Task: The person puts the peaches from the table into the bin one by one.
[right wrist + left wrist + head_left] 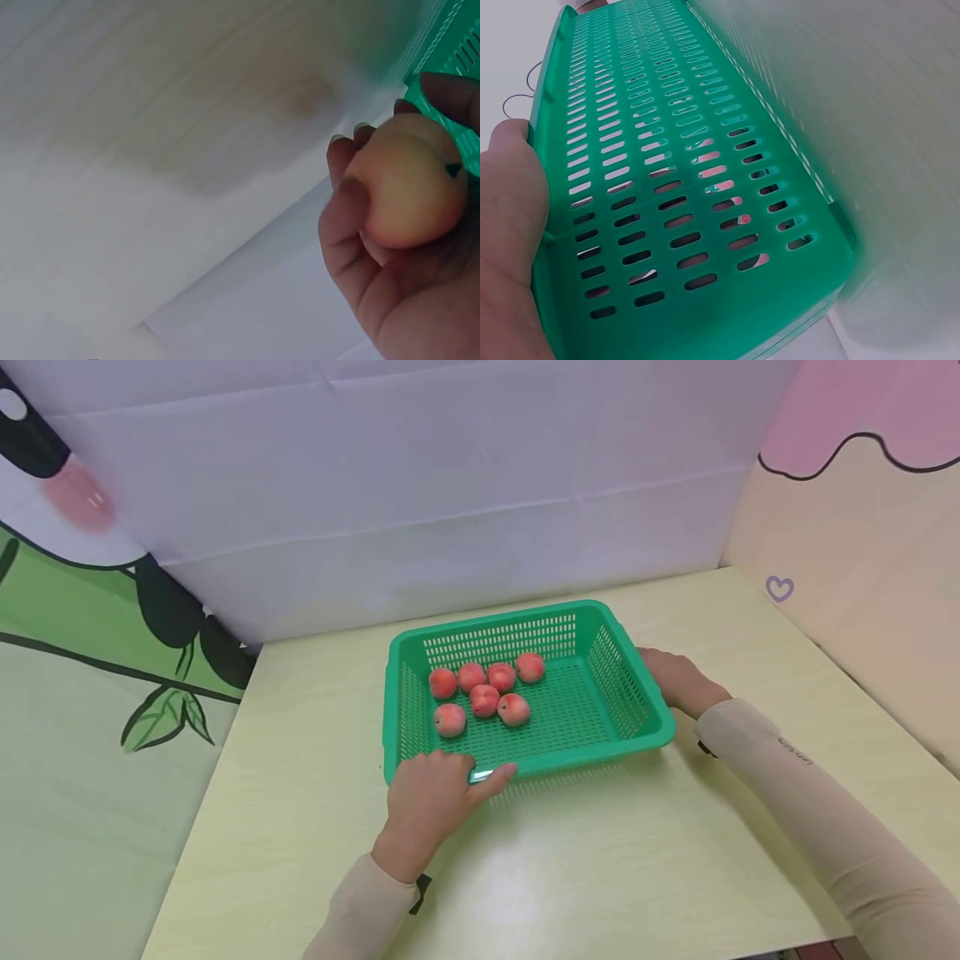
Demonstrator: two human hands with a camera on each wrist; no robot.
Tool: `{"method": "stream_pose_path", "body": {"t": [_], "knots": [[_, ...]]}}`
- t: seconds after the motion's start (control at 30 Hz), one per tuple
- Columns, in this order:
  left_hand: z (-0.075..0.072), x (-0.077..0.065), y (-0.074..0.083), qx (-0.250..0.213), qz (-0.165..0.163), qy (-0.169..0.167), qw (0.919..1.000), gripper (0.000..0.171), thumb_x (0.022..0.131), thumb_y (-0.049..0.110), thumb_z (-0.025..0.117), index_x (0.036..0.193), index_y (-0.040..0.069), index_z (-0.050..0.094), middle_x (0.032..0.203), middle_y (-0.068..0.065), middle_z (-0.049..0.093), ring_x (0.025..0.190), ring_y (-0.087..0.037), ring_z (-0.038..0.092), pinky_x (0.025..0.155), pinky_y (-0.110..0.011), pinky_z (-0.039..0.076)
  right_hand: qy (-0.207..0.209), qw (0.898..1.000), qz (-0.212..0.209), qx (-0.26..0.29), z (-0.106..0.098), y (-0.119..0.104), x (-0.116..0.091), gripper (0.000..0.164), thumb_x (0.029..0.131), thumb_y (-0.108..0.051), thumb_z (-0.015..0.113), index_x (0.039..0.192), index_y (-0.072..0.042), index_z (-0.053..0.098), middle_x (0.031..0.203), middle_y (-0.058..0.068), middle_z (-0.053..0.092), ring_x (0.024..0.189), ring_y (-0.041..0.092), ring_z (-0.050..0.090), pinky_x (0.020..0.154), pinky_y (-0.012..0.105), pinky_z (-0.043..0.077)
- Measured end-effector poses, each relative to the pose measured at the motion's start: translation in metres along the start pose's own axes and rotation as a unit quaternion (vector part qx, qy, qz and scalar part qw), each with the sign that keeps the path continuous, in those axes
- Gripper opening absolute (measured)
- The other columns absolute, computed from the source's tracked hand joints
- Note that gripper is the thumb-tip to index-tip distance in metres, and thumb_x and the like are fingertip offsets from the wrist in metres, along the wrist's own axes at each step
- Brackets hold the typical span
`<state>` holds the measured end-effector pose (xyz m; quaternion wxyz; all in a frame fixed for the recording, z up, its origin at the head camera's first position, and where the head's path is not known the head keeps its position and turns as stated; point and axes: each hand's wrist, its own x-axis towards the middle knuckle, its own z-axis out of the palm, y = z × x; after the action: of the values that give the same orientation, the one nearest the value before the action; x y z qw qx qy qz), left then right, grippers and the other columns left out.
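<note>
A green plastic basket [577,710] with slotted walls stands on the table. Several pinkish-red peaches [450,720] lie loose in its left half. My left hand [431,793] grips the near rim close to the left corner, thumb stretched along the edge. From the left wrist view, this hand [510,247] shows at the basket's upper edge, its fingers mostly hidden. Just outside the basket's right end is my right hand [678,681], partly hidden behind the wall. In the right wrist view its curled fingers hold another peach [409,184], pale yellow and red with a small dark mark.
The pale wood-look table [300,827] carries the basket near its middle. A whitish cloth backdrop [450,485] rises along the far edge, with printed panels at left and right. Close to the right forearm, the table's front edge shows at the bottom right.
</note>
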<state>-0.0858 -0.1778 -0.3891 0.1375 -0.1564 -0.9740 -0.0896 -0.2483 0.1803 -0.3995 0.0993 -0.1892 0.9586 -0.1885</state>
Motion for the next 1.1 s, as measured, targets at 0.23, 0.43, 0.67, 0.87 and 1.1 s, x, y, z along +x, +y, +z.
{"method": "stream_pose_path", "body": {"t": [0.23, 0.43, 0.67, 0.87, 1.1], "knots": [[0.0, 0.0, 0.001, -0.001, -0.002, 0.002, 1.0, 0.071, 0.095, 0.07, 0.063, 0.054, 0.021, 0.031, 0.052, 0.01, 0.013, 0.042, -0.011, 0.019, 0.042, -0.026, 0.015, 0.015, 0.999, 0.004, -0.051, -0.007, 0.001, 0.002, 0.035, 0.103, -0.012, 0.054, 0.069, -0.017, 0.048, 0.064, -0.001, 0.04, 0.059, 0.018, 0.044, 0.056, 0.036, 0.037], [0.0, 0.0, 0.001, 0.0, 0.002, 0.007, 1.0, 0.071, 0.094, 0.069, 0.064, 0.054, 0.021, 0.031, 0.052, 0.01, 0.013, 0.042, -0.01, 0.02, 0.041, -0.026, 0.015, 0.035, 0.998, 0.018, -0.058, -0.016, 0.002, 0.002, 0.035, 0.099, -0.015, 0.056, 0.065, -0.019, 0.048, 0.062, -0.003, 0.035, 0.058, 0.016, 0.039, 0.054, 0.035, 0.034], [0.0, 0.0, 0.001, -0.003, 0.001, 0.004, 1.0, 0.07, 0.095, 0.069, 0.064, 0.054, 0.021, 0.033, 0.052, 0.01, 0.014, 0.041, -0.011, 0.021, 0.041, -0.026, 0.015, 0.076, 0.995, 0.028, -0.065, -0.035, 0.001, -0.001, 0.042, 0.101, -0.021, 0.054, 0.06, -0.018, 0.046, 0.056, -0.005, 0.035, 0.055, 0.015, 0.035, 0.051, 0.031, 0.026], [-0.001, 0.0, 0.001, -0.004, -0.005, -0.005, 1.0, 0.07, 0.095, 0.069, 0.063, 0.054, 0.021, 0.033, 0.051, 0.01, 0.014, 0.042, -0.012, 0.021, 0.042, -0.027, 0.016, 0.129, 0.988, 0.033, -0.073, -0.059, -0.009, -0.005, 0.04, 0.095, -0.023, 0.053, 0.059, -0.02, 0.036, 0.057, -0.007, 0.028, 0.057, 0.013, 0.027, 0.052, 0.031, 0.02], [0.0, 0.0, 0.001, -0.008, -0.002, 0.001, 1.0, 0.071, 0.095, 0.069, 0.063, 0.054, 0.021, 0.032, 0.052, 0.01, 0.014, 0.043, -0.011, 0.02, 0.042, -0.026, 0.015, 0.196, 0.978, -0.01, -0.076, -0.093, -0.042, -0.013, 0.043, 0.098, -0.027, 0.055, 0.058, -0.018, 0.041, 0.056, -0.006, 0.033, 0.058, 0.016, 0.032, 0.051, 0.033, 0.023]]}}
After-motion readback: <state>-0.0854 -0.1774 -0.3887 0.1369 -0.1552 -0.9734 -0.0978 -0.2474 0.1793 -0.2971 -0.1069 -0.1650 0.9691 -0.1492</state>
